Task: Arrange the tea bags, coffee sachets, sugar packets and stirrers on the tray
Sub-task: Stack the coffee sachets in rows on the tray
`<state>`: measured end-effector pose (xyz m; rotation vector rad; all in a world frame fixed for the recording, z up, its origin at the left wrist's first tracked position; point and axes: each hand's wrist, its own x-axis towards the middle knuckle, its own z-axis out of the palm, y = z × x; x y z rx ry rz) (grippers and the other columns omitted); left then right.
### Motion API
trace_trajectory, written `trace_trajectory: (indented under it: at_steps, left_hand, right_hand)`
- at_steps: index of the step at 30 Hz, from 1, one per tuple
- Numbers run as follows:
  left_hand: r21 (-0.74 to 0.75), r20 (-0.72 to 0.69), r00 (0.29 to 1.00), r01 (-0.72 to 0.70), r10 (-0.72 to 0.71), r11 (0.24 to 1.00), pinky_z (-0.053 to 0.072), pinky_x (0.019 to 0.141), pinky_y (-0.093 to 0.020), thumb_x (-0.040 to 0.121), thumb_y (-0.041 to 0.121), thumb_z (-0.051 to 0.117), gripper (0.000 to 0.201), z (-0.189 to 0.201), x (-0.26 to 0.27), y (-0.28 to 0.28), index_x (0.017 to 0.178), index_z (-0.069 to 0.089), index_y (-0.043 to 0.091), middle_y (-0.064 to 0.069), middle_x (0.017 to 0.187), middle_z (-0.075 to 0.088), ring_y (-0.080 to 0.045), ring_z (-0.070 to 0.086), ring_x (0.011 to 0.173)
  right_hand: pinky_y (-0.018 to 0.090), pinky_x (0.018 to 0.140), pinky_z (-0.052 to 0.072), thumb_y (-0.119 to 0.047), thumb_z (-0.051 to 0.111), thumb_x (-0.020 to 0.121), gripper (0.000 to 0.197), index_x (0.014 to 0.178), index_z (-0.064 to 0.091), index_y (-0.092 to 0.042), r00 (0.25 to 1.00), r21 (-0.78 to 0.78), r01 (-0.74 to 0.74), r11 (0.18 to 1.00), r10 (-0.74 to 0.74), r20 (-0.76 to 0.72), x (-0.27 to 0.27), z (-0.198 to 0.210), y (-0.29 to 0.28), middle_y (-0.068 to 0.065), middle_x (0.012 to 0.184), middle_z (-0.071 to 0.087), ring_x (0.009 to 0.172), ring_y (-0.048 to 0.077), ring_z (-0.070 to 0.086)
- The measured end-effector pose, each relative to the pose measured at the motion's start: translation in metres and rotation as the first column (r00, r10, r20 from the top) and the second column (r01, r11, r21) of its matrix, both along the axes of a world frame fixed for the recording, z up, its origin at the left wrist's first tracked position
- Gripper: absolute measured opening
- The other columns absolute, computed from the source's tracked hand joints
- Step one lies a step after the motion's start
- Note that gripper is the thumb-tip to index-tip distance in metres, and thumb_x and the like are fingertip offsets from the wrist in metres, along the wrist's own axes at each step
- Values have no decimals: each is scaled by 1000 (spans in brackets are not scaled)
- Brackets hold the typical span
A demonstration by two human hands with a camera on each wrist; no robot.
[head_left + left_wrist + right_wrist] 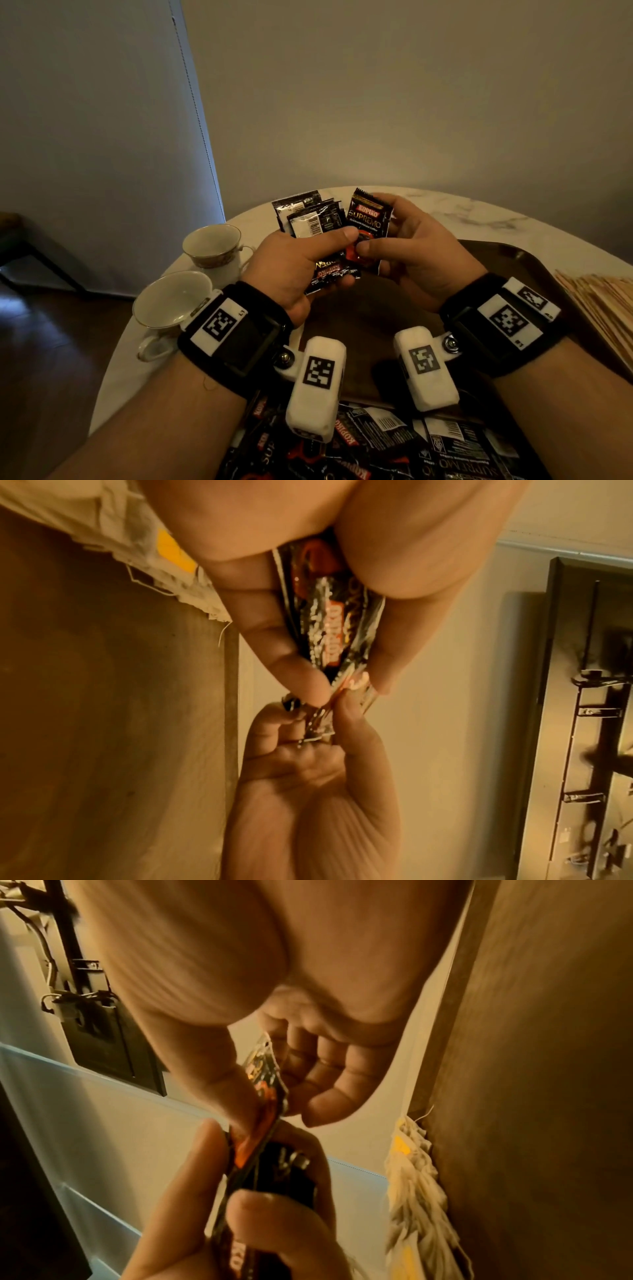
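My left hand point(322, 253) grips a fanned stack of black coffee sachets point(310, 216) above the dark brown tray point(370, 308). Beside it, my right hand point(380, 240) pinches one upright black and red coffee sachet point(368, 219) between thumb and fingers, its edge touching the stack. The left wrist view shows the held coffee sachets point(329, 626) edge-on between my fingers. In the right wrist view the single coffee sachet point(265, 1085) runs down into the left hand's stack. A heap of loose coffee sachets point(376, 445) lies at the tray's near end. Pale tea bags point(414, 1185) lie in a row on the tray.
Two empty teacups point(212, 245) point(171, 301) stand on the round marble table point(479, 212) left of the tray. Pale wooden stirrers point(603, 308) lie at the right edge. A grey wall rises behind the table, dark floor to the left.
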<state>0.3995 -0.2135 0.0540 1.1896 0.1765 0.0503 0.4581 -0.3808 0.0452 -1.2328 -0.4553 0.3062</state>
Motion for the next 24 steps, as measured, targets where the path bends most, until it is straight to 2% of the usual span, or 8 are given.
trace_trajectory:
  at_steps: [2, 5, 8, 12, 17, 19, 21, 24]
  left_hand:
    - [28, -12, 1000, 17, -17, 999, 59, 55, -29, 65, 16, 86, 40, 0, 0, 0, 99, 73, -1, -14, 87, 78, -25, 77, 76]
    - [58, -36, 999, 13, -11, 998, 61, 60, -30, 70, 3, 85, 24, 0, 0, 1, 89, 72, -3, -17, 89, 78, -27, 77, 77]
    - [81, -66, 998, -10, 16, 997, 60, 58, -29, 76, -4, 80, 13, 1, 0, 2, 86, 72, -5, -21, 93, 78, -29, 77, 76]
    - [76, -99, 995, 3, 4, 997, 59, 56, -29, 67, 1, 83, 19, 2, 2, 4, 83, 73, -3, -20, 92, 78, -25, 76, 73]
    - [67, -104, 995, -2, 9, 998, 57, 53, -27, 71, 0, 82, 18, 2, 1, 4, 85, 72, -5, -20, 91, 78, -25, 76, 73]
    - [55, -117, 993, -20, 26, 998, 57, 53, -26, 73, -1, 82, 16, 2, 1, 3, 85, 72, -5, -18, 87, 78, -24, 76, 69]
    - [36, -129, 990, -56, 60, 998, 57, 53, -26, 75, -1, 81, 16, 2, 2, 4, 88, 73, -5, -17, 85, 78, -23, 75, 68]
    - [23, -135, 984, -111, 113, 994, 58, 55, -26, 80, 1, 80, 13, 3, 4, 7, 91, 73, -2, -12, 78, 78, -21, 74, 63]
  right_hand:
    - [31, 66, 61, 10, 70, 71, 64, 131, 58, -10, 1000, -10, 24, 1000, -24, -9, -1, 0, 1, 15, 119, 71, 104, 31, 73]
    - [26, 59, 58, 5, 71, 78, 52, 127, 61, -9, 997, -36, 69, 997, -70, -32, -1, 0, 1, 12, 113, 74, 96, 26, 74]
    - [36, 72, 62, -14, 74, 75, 45, 120, 66, -12, 994, -59, 89, 994, -92, -60, 0, 0, 0, 11, 111, 76, 94, 25, 75]
    - [40, 76, 61, -24, 70, 87, 28, 111, 70, -11, 980, -59, 160, 985, -165, -109, 0, 1, 1, 11, 104, 77, 91, 26, 75]
    - [56, 96, 55, -39, 63, 97, 40, 123, 68, -9, 941, -56, 262, 964, -268, -207, 1, 0, 5, 15, 111, 76, 100, 36, 75]
    - [51, 90, 59, -42, 61, 98, 40, 121, 68, -11, 940, -64, 256, 965, -264, -215, 1, 0, 5, 13, 109, 77, 99, 33, 75]
    - [41, 73, 62, -38, 62, 98, 33, 118, 69, -13, 960, -106, 191, 976, -208, -187, 1, 1, 3, 10, 105, 77, 93, 25, 75]
    - [33, 65, 62, -11, 68, 93, 16, 109, 71, -13, 989, -197, 84, 977, -105, -100, -1, 4, -1, 5, 86, 73, 72, 14, 67]
